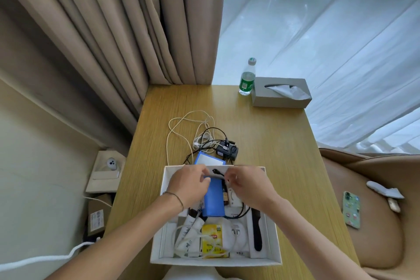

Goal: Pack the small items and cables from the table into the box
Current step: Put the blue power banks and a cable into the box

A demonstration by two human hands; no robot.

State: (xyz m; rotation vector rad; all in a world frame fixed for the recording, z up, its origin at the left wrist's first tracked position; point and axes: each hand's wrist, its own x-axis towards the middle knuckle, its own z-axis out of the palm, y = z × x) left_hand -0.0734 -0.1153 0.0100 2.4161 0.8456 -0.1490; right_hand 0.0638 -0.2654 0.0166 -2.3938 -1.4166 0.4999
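A white open box (270, 254) sits at the table's near edge, holding a yellow tea packet (212, 241), white tubes, a black comb (256, 232), cables and a blue case (213, 200). Both hands hover over the box's far end. My left hand (189, 186) pinches the top edge of the blue case. My right hand (247, 185) grips a black cable (218, 172) whose plug end sticks out between the hands. Behind the box lie a blue-rimmed lid (208, 161), a black charger (226, 151), and tangled white cables (191, 127).
A water bottle (247, 77) and a grey tissue box (280, 92) stand at the table's far right. A phone (351, 209) lies on the brown seat to the right. Curtains hang behind; a wall socket unit (106, 170) and cardboard boxes sit to the left.
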